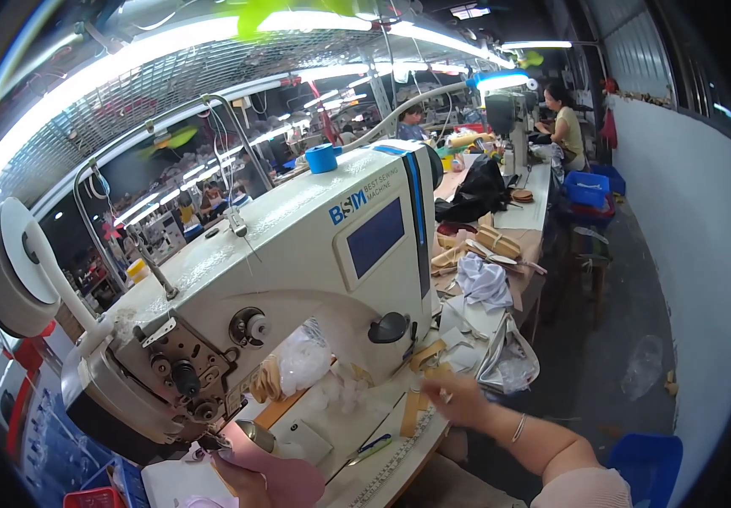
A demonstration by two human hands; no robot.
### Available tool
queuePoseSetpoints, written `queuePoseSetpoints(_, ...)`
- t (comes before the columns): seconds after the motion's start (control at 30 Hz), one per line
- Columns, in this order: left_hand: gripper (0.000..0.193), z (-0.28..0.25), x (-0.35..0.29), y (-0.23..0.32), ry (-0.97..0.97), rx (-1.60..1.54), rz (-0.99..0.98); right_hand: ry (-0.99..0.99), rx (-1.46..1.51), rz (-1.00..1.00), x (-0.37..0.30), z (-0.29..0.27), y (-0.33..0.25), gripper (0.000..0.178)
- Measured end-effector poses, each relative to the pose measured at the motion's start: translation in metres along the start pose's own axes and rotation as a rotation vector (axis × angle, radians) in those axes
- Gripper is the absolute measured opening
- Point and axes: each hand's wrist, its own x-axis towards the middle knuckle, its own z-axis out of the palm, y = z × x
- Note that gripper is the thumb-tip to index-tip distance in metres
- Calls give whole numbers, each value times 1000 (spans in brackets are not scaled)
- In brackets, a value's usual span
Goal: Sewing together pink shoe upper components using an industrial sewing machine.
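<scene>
A white sewing machine (pixel 297 245) with a small dark screen fills the middle. Below its needle end, my left hand (pixel 245 484) is closed on a pink sole-shaped piece (pixel 285 474); its fingertips are mostly hidden. A rounded metal part (pixel 255 435) stands just behind the piece. My right hand (pixel 458 400), a bracelet on its wrist, is over the right side of the table beside tan strips (pixel 416 413). Its fingers are blurred, so whether they grip a strip is unclear. Thread snips (pixel 371 449) lie between my hands, near a measuring tape (pixel 391 467) along the table edge.
Clear plastic bags (pixel 304 356) lie behind the machine arm. White cloth (pixel 484 281), scraps and tan parts (pixel 496 244) cover the table to the right. Blue bins (pixel 587 190) stand on the floor before a white wall (pixel 649 178). A seated person (pixel 564 127) works farther back.
</scene>
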Motion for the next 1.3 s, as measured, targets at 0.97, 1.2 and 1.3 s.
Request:
queuePoseSetpoints(0.97,49,13,-7,1,-119,92,33,49,-74,-316,-76,73,-48,8)
queuePoseSetpoints(1.2,42,25,-11,6,-29,-17,-15,43,-73,-292,-74,70,-48,6)
queuePoseSetpoints(1.3,41,22,-8,15,-147,-13,27,29,-68,-289,-74,70,-47,5)
